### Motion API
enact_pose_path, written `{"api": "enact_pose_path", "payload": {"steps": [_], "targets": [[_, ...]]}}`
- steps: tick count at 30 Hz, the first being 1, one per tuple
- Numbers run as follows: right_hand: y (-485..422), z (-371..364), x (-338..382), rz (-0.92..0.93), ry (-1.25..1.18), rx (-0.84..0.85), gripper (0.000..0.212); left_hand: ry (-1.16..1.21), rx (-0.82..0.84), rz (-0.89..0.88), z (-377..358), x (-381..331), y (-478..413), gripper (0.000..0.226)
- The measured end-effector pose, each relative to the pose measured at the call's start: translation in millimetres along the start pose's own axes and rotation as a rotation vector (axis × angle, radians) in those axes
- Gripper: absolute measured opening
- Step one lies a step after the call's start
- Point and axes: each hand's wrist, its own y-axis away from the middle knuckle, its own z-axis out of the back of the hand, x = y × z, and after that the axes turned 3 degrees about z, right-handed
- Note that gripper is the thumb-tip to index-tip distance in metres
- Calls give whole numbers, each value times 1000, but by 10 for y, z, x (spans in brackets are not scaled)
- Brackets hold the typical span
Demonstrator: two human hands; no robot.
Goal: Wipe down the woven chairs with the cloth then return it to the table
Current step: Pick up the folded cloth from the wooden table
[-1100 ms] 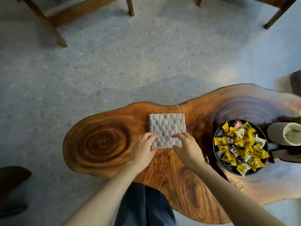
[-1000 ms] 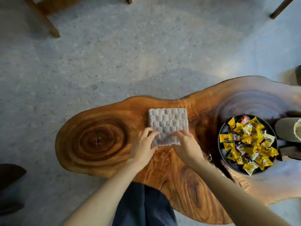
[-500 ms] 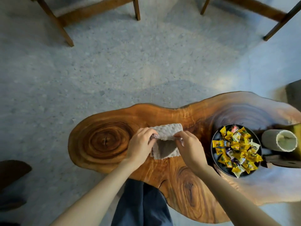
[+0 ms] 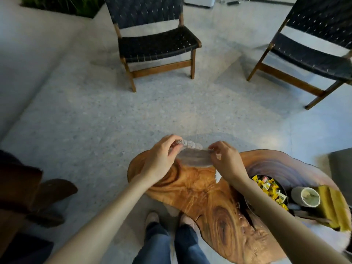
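Note:
A grey textured cloth [image 4: 194,157] hangs above the far edge of the wooden slab table [image 4: 205,199]. My left hand [image 4: 162,159] pinches its left corner and my right hand [image 4: 226,161] pinches its right corner, so it stretches between them. Beyond the table stand two woven chairs with black seats and wooden frames: one woven chair [image 4: 154,40] straight ahead and a second woven chair [image 4: 312,52] at the far right.
A dark bowl of yellow wrapped candies [image 4: 268,187], a pale cylinder [image 4: 304,197] and a yellow block [image 4: 335,208] sit on the table's right end. A dark brown seat [image 4: 22,191] is at my left. Speckled floor [image 4: 114,115] lies between table and chairs.
The cloth lay flat on the table under both hands; both hands pinched its corners and lifted it off. The view has tilted up, bringing both chairs into sight.

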Motion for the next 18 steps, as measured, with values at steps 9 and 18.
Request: {"api": "enact_pose_path", "payload": {"steps": [9,18], "targets": [[-474,-405,1117,125,-77,42,14,-93,-69,10,1308,555,61,14],[-1423,-1351,2433,225,10,144,16,-101,-34,82,2825,1732,-328,15]]}}
